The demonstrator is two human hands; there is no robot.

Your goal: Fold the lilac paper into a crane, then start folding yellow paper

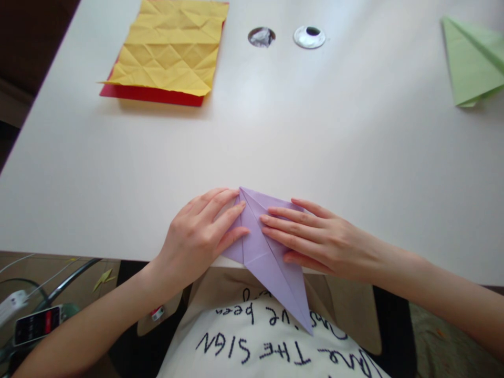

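- big white table point(354, 157) takes up most of the view, and the folded lilac paper piece point(268, 252) sits at 6 o'clock on its near edge, long point hanging off over the lap
- crumpled yellow sheet on a red sheet point(169, 47) up at 11 o'clock, folded pale green paper point(472, 63) at 2 o'clock, both well apart from the hands
- left hand point(197, 236) lies flat on the lilac piece's left flap, fingers close together, tips at the centre crease
- right hand point(315, 239) is flat on the right flap, fingers slightly spread, pressing and not pinching
- my guess at the risk: that overhang. Uneven pressure could pivot the piece, skewing the crease or sliding it off
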